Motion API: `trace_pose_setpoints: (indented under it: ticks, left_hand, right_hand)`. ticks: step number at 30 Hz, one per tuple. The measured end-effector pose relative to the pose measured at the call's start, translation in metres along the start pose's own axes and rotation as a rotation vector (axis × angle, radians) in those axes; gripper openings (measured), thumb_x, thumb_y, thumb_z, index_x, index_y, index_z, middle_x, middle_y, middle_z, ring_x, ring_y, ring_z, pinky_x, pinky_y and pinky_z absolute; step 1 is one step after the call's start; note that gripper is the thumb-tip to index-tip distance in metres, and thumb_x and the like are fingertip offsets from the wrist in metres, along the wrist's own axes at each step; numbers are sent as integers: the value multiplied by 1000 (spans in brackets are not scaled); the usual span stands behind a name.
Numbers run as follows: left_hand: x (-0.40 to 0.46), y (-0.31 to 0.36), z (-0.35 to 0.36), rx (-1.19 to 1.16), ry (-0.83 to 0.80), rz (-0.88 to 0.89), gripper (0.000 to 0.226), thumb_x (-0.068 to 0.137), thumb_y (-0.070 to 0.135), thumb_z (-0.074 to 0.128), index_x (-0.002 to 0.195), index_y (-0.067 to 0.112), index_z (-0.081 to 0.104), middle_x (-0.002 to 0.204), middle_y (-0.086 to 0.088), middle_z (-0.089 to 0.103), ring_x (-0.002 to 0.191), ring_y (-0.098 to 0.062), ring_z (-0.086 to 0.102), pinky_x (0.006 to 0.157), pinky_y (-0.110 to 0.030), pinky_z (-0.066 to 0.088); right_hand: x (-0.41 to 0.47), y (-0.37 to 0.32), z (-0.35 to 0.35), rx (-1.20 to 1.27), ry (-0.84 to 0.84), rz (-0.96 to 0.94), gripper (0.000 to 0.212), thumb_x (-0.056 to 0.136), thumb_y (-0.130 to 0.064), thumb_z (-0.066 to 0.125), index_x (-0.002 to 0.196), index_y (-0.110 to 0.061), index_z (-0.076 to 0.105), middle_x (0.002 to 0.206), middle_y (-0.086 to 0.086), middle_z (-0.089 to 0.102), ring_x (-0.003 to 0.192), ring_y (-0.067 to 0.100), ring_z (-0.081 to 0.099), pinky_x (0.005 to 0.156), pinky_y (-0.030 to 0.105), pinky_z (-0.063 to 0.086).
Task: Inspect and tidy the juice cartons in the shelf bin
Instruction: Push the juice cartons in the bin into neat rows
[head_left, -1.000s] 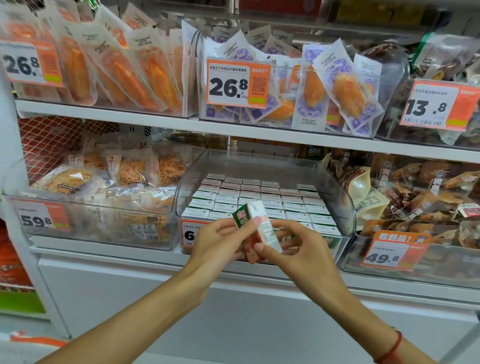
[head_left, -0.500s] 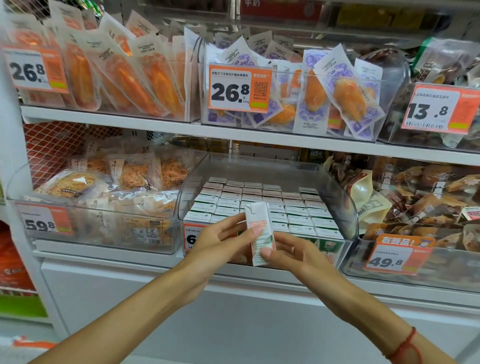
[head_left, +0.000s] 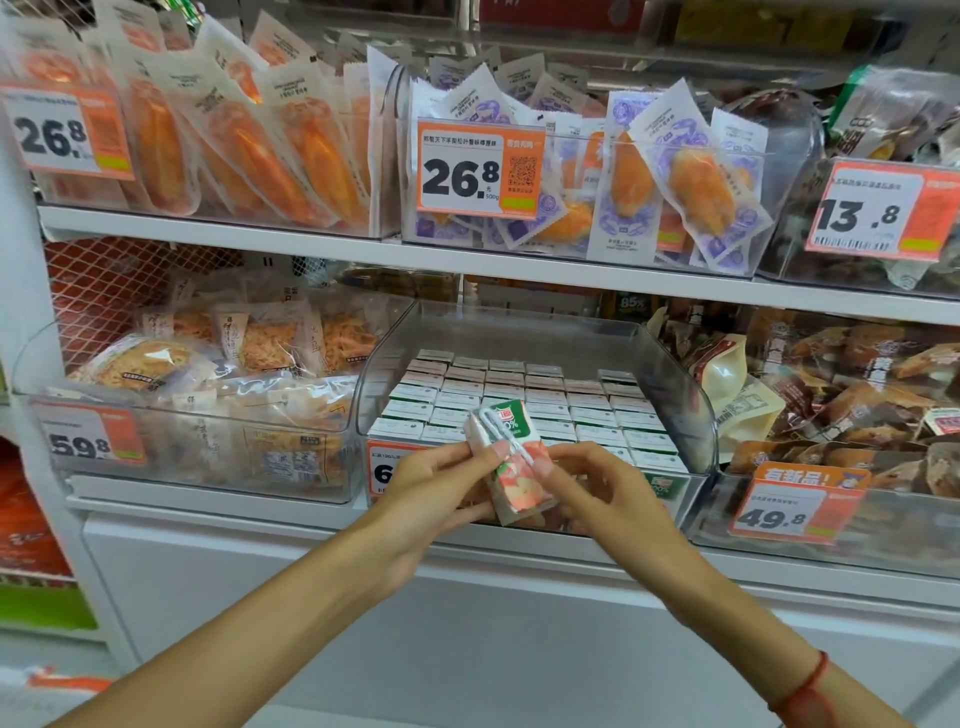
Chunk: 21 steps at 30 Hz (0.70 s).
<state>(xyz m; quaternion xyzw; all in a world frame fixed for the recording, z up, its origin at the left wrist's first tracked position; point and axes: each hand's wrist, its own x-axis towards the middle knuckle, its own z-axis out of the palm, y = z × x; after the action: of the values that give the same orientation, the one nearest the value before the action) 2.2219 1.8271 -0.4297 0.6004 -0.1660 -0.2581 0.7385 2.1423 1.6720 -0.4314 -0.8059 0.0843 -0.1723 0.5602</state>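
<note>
A small juice carton (head_left: 514, 462), white and green on top with a fruit picture below and a wrapped straw on its face, is tilted in front of the clear shelf bin (head_left: 691, 400). My left hand (head_left: 431, 493) holds its left side with thumb and fingers. My right hand (head_left: 602, 493) pinches its right side. Inside the bin stand several rows of like cartons (head_left: 524, 400), tops up, packed tight. The bin's orange price tag (head_left: 384, 467) is partly hidden behind my left hand.
A clear bin of bagged snacks (head_left: 208, 395) sits to the left with a 59.8 tag. Another bin of brown packets (head_left: 841, 405) sits to the right with a 49.8 tag. The shelf above (head_left: 467, 260) carries hanging pouches and price tags close overhead.
Both hands have turned the carton: its white back panel faced me half a second ago, now the front with the straw and fruit picture shows, tilted left.
</note>
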Motion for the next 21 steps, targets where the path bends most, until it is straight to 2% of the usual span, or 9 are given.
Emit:
trace_pose_setpoints:
  ticks: [2,5,12,15,17,19,21]
  left_hand:
    - [0,5,-4,3,-73,-50,32,93,28,62,120,13,66,106,-4,76,100,-13,71,79,-20,58]
    - [0,6,-6,41,-158,-27,35,94,27,60,127,15,62,112,-3,74,106,-14,69,85,-22,57]
    - [1,4,-7,101,-238,47,34,93,25,62,127,20,61,115,0,73,106,-15,69,89,-26,56]
    - [3,5,-10,321,-198,223,38,88,23,69,125,26,61,120,3,70,103,-8,69,84,-20,56]
    - [1,6,-13,516,-204,389,44,83,26,73,123,37,58,122,13,67,108,0,64,85,-15,53]
    - [-3,6,-16,703,-231,521,50,80,34,73,125,43,53,126,22,62,115,5,58,91,-15,51]
    - [-4,3,-19,873,-215,645,49,82,33,73,126,41,52,126,24,60,117,4,55,92,-21,52]
  right_hand:
    - [2,-2,-6,113,-27,69,25,89,-40,60,105,-24,70,94,-3,75,82,4,71,67,18,56]
    - [3,-2,-11,160,-81,73,22,93,-36,57,105,-25,71,93,-5,77,86,13,73,74,22,59]
    - [4,0,-16,91,-87,-18,34,72,-51,62,102,-36,68,92,-3,76,90,22,71,81,40,59]
    - [2,2,-21,23,-169,-103,37,77,-41,65,113,-32,64,100,-3,75,93,17,71,82,36,59]
    - [-1,3,-27,-70,-199,-200,38,79,-36,68,116,-29,62,106,-8,72,98,13,69,82,29,58]
    - [-4,3,-33,-162,-185,-275,39,76,-38,71,113,-31,61,109,-20,69,103,6,66,82,24,56]
    - [-6,1,-37,-250,-160,-350,41,73,-44,70,111,-32,61,111,-27,66,109,2,61,81,22,56]
